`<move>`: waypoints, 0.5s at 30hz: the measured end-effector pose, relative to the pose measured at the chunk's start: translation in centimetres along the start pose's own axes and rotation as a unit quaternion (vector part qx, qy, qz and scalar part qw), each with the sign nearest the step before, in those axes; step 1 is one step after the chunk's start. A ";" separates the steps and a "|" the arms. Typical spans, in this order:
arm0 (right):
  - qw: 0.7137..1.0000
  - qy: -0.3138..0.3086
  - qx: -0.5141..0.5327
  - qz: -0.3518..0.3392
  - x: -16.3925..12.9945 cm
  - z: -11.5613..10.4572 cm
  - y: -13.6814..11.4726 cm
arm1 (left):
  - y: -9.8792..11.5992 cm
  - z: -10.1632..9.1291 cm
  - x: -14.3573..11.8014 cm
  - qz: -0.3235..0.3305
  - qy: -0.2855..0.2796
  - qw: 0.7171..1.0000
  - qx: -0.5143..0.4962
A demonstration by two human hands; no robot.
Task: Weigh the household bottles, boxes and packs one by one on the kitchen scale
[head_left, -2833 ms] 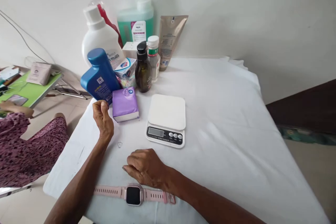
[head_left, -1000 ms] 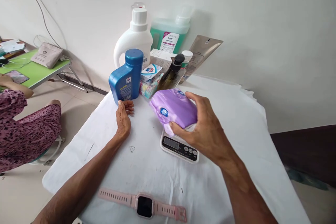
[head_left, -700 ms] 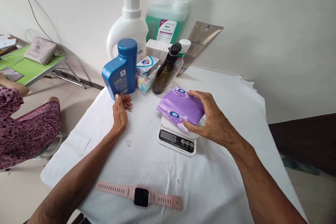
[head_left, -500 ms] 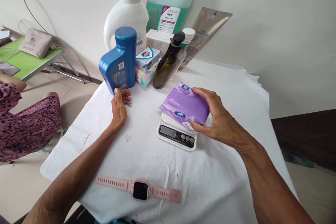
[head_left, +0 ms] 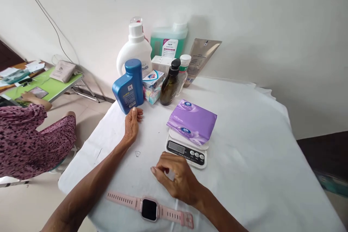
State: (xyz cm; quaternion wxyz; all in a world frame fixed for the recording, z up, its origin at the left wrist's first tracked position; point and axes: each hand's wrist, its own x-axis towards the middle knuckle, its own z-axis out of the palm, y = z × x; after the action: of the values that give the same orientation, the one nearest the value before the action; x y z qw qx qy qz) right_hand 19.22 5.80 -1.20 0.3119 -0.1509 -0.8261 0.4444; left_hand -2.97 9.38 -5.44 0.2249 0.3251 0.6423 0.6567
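Just beyond the right hand (head_left: 178, 181), empty with fingers loosely curled on the worktop (head_left: 244, 159), lies the purple tissue pack (head_left: 192, 121) flat on the scale (head_left: 186, 145), long axis crosswise, nearer than to the left hand (head_left: 132, 125), open-palmed by the blue bottle (head_left: 128, 86).

Your purple pack (head_left: 192, 121) on white scale (head_left: 186, 146); blue bottle (head_left: 128, 86); pink watch (head_left: 149, 209); white cloth (head_left: 244, 159); green side table (head_left: 49, 87).
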 end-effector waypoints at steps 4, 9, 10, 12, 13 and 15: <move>0.999 -0.008 0.024 0.030 0.3 2.7 3.1 | 1.3 1.7 0.2 -0.020 -0.069 0.997 -0.009; 0.997 -0.019 0.050 0.048 -0.3 2.8 3.6 | 1.3 5.0 1.2 -0.021 -0.135 0.990 -0.017; 0.997 -0.025 0.056 0.051 -0.4 2.7 3.5 | 1.1 5.5 1.5 -0.019 -0.139 0.990 -0.010; 0.997 -0.034 0.058 0.048 -0.5 2.5 3.4 | 0.4 6.0 1.9 -0.002 -0.147 0.989 0.020; 0.997 -0.036 0.057 0.043 -0.5 2.5 3.5 | 0.1 6.1 2.0 0.011 -0.154 0.987 0.040; 0.997 -0.037 0.056 0.035 -0.5 2.5 3.6 | -0.5 6.0 2.4 0.035 -0.175 0.981 0.076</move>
State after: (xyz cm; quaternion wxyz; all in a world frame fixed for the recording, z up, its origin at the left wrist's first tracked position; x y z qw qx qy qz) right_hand 17.91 6.00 -5.43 0.2738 -0.1456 -0.8049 0.5060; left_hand -0.34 15.30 -5.81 0.2854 0.4731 0.6295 0.5464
